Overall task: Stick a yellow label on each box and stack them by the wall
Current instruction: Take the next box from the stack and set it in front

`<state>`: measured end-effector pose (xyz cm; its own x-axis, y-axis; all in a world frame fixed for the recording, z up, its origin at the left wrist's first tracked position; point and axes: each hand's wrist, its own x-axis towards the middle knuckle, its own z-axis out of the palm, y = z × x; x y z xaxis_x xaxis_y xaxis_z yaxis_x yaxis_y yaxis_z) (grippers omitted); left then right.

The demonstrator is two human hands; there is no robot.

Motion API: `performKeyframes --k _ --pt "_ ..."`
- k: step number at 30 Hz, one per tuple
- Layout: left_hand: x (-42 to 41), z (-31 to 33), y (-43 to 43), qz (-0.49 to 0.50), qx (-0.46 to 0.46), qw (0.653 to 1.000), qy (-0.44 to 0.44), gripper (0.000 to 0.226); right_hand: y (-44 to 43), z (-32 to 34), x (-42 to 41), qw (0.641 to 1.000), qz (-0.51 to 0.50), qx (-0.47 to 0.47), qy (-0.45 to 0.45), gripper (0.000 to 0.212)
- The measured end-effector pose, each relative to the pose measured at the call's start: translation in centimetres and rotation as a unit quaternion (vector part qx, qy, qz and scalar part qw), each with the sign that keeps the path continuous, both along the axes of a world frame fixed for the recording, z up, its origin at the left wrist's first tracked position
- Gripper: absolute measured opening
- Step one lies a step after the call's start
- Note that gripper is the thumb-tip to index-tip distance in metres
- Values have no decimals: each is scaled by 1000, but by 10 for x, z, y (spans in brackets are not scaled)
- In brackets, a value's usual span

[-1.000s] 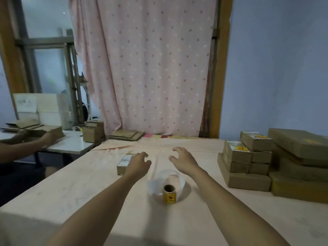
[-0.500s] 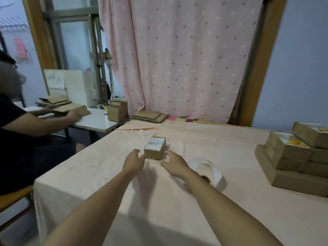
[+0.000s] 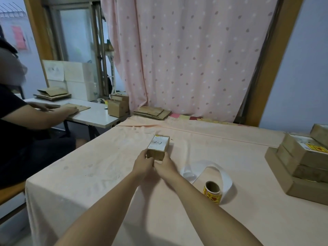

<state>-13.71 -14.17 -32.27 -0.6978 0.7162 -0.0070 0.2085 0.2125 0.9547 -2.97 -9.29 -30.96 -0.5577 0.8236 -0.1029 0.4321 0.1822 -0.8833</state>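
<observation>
A small brown cardboard box with a white paper marked "2-2" on top lies on the peach tablecloth. My left hand grips its near left corner and my right hand grips its near right side. The two hands touch each other in front of the box. A roll of yellow labels stands on the cloth to the right of my right forearm, with a loop of white backing strip trailing from it. Labelled boxes are stacked at the far right by the blue wall.
A person sits at the left with both hands on flat cardboard on a white table. Small boxes and flattened cartons lie at the back near the pink curtain.
Both hands have reached forward and closed on the small box, which they flanked half a second ago. The view has swung left and down.
</observation>
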Motion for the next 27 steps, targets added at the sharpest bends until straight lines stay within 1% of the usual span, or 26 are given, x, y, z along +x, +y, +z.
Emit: performKeyframes --k 2,3,6,7,9,10,11,13,14,15,18,20,22,23,25,27 --pt "5 2 1 14 22 999 -28 44 0 1 -2 1000 -4 -12 20 61" --pt "5 2 2 26 33 998 -45 50 0 3 -2 999 -2 -21 31 59" --pt "7 8 6 48 53 997 -40 44 3 7 -3 998 -8 -34 43 62" --pt "4 10 8 60 48 996 -35 50 7 7 -4 998 -20 -26 50 65" --pt "0 13 11 75 31 995 -53 65 14 8 -6 997 -34 -31 59 74" --pt "-4 10 13 70 35 995 -64 65 16 10 -5 997 -33 -40 61 72" --pt "-7 7 16 65 46 994 -77 59 16 13 -5 997 -28 -48 61 66" --pt "-6 1 19 59 75 991 -93 36 22 12 -6 996 -9 -63 58 53" --pt "-3 0 19 61 86 991 -87 26 24 10 -8 996 -4 -68 61 49" --pt "-2 0 19 66 103 989 -85 21 25 8 -11 995 -4 -69 67 45" --pt "-4 -1 17 79 115 988 -70 17 22 3 -19 992 -21 -79 100 37" --pt "-7 -4 16 79 133 986 -59 16 20 2 -21 989 -31 -74 122 32" --pt "-5 -2 12 99 156 981 -63 10 17 5 -22 987 -36 -62 141 30" --pt "-4 0 10 120 168 976 -66 11 17 7 -22 987 -38 -49 145 31" --pt "2 7 7 162 186 966 -76 22 15 13 -19 988 -42 -16 150 36" --pt "10 14 5 182 205 958 -85 31 14 21 -12 986 -41 13 162 37"
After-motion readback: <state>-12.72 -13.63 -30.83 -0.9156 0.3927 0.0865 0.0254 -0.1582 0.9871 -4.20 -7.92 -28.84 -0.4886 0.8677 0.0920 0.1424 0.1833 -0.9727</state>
